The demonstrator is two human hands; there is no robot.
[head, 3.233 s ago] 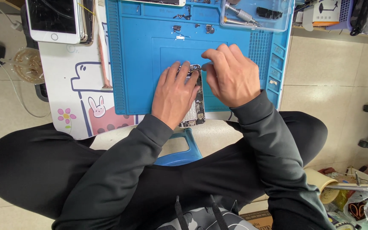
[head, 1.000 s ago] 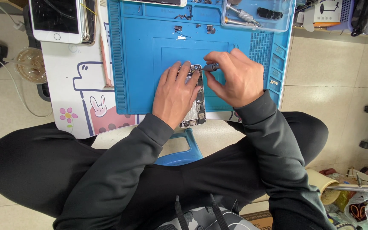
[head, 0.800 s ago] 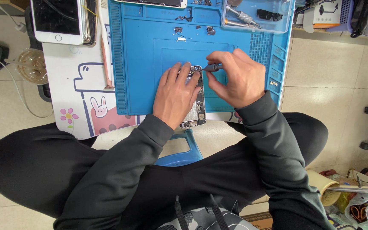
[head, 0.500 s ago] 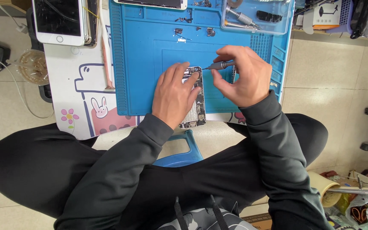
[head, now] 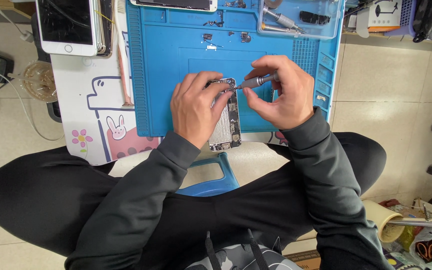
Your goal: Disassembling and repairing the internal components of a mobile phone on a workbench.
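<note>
This looks like a small phone-repair workbench, perhaps in a shop. A blue repair mat (head: 176, 60) covers the low table at upper centre, a clear tray of tools (head: 301, 20) sits upper right, and stacked phones (head: 73, 25) lie upper left.

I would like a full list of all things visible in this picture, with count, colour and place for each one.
opened phone body: one, silver inside, on the blue mat, under the left hand
screwdriver: one, grey metal, tip at the phone's upper edge
work mat: one, blue, on the table
white phones: a stack, upper left of the table
clear tray: one, with tools and a black part, upper right of the mat
small parts: several, dark, near the mat's top
table: one, white with cartoon rabbit
stool: one, blue, below the table
left hand: one, pressing on the phone
right hand: one, holding the screwdriver
</note>
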